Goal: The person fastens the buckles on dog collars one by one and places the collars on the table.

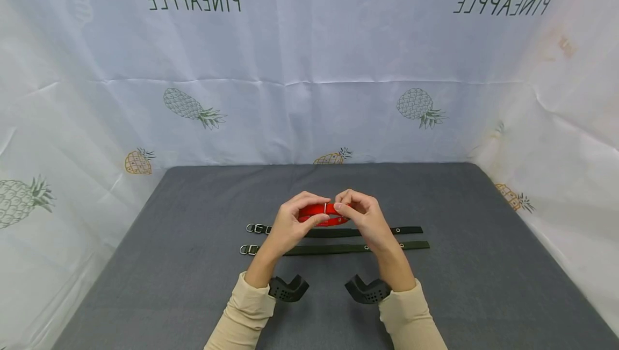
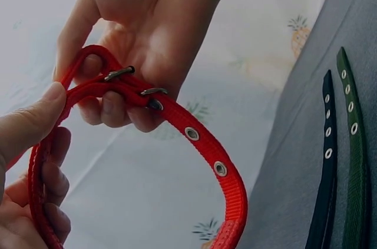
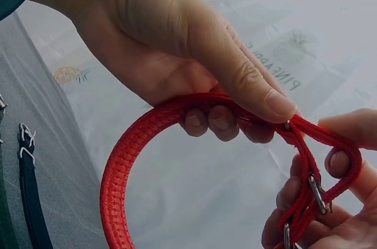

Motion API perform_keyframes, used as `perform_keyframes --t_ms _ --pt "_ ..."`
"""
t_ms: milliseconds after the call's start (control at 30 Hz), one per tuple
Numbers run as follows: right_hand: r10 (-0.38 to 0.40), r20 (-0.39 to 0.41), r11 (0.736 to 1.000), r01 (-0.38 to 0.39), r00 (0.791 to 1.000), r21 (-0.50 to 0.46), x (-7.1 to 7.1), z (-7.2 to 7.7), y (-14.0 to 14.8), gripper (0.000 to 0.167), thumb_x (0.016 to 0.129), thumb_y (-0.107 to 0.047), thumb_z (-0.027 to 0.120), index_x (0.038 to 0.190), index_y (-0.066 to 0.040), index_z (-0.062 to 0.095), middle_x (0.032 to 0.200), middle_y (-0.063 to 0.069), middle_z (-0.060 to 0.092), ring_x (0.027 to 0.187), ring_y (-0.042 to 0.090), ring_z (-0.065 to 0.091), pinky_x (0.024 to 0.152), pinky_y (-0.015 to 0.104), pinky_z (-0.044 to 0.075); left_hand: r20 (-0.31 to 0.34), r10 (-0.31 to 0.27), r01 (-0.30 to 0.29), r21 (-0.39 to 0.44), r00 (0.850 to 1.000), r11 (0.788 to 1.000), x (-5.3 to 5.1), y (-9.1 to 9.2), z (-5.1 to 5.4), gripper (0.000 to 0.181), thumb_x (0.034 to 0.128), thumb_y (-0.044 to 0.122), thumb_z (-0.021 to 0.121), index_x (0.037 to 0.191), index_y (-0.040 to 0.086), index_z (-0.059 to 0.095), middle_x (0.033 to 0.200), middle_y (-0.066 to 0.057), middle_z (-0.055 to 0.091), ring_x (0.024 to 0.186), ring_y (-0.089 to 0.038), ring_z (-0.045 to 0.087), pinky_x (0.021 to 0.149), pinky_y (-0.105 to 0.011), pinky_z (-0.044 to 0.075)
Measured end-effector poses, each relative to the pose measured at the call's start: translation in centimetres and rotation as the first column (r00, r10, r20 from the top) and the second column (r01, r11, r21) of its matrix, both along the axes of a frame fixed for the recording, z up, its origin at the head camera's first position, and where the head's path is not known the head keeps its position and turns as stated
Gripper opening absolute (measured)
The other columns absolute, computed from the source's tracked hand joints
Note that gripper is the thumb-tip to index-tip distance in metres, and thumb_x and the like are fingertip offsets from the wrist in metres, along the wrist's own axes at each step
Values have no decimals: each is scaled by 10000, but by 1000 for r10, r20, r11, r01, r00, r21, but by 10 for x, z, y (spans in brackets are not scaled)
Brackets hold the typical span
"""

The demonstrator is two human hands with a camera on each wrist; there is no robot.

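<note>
A red collar (image 1: 314, 210), bent into a loop, is held up between both hands above the table. My left hand (image 1: 292, 221) grips its left side; in the right wrist view that thumb (image 3: 277, 103) presses the strap beside a metal fitting. The right hand (image 1: 365, 215) pinches the strap near the metal buckle (image 3: 317, 193), where a small loop of strap bulges out. Metal eyelets (image 2: 192, 133) run along the strap in the left wrist view. Fingers hide part of the buckle area.
Below the hands, a black collar (image 1: 333, 233) and a green collar (image 1: 329, 249) lie straight, side by side, buckles to the left. They rest on the grey tabletop (image 1: 193, 296). Pale curtains (image 1: 309, 43) with pineapple prints surround the back and sides.
</note>
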State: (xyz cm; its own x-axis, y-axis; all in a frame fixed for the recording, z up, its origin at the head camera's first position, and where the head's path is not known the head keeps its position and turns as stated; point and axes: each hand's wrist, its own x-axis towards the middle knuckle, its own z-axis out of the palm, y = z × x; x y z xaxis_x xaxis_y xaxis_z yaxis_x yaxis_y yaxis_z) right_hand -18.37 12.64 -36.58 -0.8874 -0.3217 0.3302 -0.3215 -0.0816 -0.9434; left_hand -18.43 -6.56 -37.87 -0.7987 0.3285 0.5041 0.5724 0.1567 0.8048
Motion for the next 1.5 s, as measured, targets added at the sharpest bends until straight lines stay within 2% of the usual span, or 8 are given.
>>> perform_keyframes --t_ms 67,300,500,600,733,900,1167,1500 --pt "-1 0 1000 1 1000 2 0 0 -1 226 955 -73 561 747 3 513 879 -111 565 873 109 521 743 278 483 -10 2 -2 -5 1000 1000 0 0 0 290 850 80 717 1132 17 696 1065 -144 663 891 -133 624 731 -212 570" --pt "5 4 1000 -5 1000 -1 1 0 -3 233 956 -93 579 747 -193 549 875 -112 545 866 96 514 738 253 484 -40 -18 17 -11 999 1000 1 -1 1 310 869 74 691 1168 -4 684 1064 -151 655 889 -133 604 714 -212 565" --pt "1 45 1000 -2 999 25 -1 -1 1 130 959 -145 594 844 -168 540 887 -114 575 818 92 537 715 234 484 -41 -16 17 15 999 1000 0 0 0 278 874 61 684 1143 -9 689 1061 -162 659 901 -103 618 723 -219 571" --pt "39 92 999 -41 995 20 -3 -1 7 30 990 -188 548 973 -166 538 917 -120 602 832 90 563 764 204 501 -24 -26 27 42 999 999 -1 0 0 279 881 62 677 1148 -18 681 1074 -182 655 891 -40 608 722 -200 563" --pt "141 131 989 -146 981 30 -7 -2 18 152 1030 -234 456 1110 -175 569 973 -114 633 867 92 591 809 221 507 16 -46 44 76 999 996 -1 -1 2 292 894 76 666 1168 -26 663 1101 -205 641 858 10 584 710 -168 546" --pt "224 162 970 -236 961 59 -9 -4 24 208 1035 -238 431 1040 -175 629 844 -74 630 788 101 543 754 258 477 28 -50 48 73 998 996 -1 -2 2 297 897 79 664 1175 -25 657 1091 -206 643 810 4 569 686 -164 529" --pt "132 138 986 -144 982 83 -9 -5 19 195 1002 -191 515 854 -211 640 693 -58 540 648 119 445 633 275 419 70 -53 49 67 996 997 0 -1 2 272 901 89 663 1153 -14 649 1051 -196 644 743 -133 575 651 -157 501" --pt "56 174 990 -77 983 119 -6 -1 14 184 975 -179 561 816 -206 649 641 -47 539 592 135 437 589 281 411 66 -55 52 43 996 998 0 -1 2 222 913 83 644 1119 1 647 999 -183 626 732 -14 546 669 -169 507"
